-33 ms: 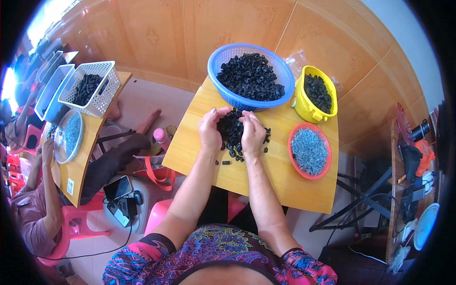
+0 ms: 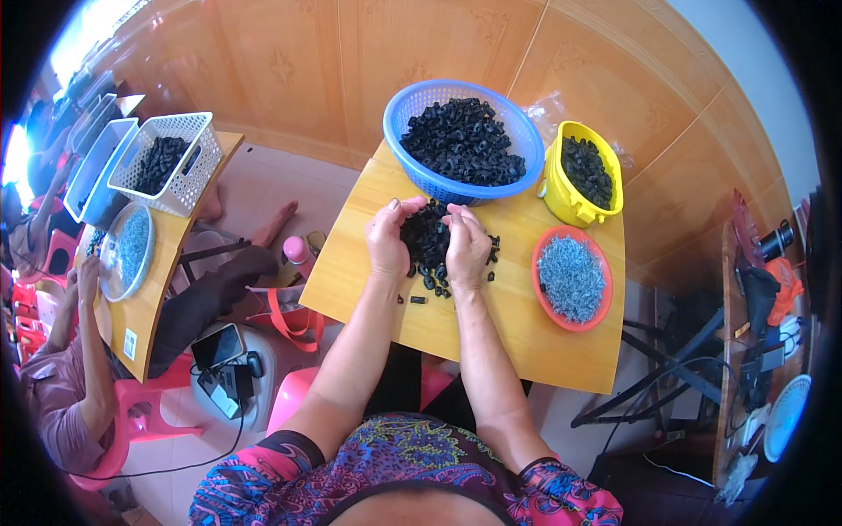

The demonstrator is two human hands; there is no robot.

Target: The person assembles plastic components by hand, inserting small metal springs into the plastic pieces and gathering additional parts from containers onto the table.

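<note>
A loose heap of small black plastic parts (image 2: 428, 241) lies on the yellow wooden table. My left hand (image 2: 390, 237) is cupped against the heap's left side, fingers curving toward the far end. On the opposite side my right hand (image 2: 467, 248) mirrors it, fingers reaching over the parts. Both look open, sides of the palms near the tabletop; their inner faces are partly hidden. Just beyond my fingertips stands a blue perforated basket (image 2: 403, 167) full of similar black parts. A few strays, such as one black piece (image 2: 418, 300), lie nearer to me.
To the right are a yellow tub (image 2: 572, 210) of black parts and a red-orange dish (image 2: 545, 307) of small silvery pieces. At left, a person (image 2: 70, 377) sits by another table with a white basket (image 2: 189, 188) and a clear dish (image 2: 111, 285). A pink bottle (image 2: 296, 252) stands between the tables.
</note>
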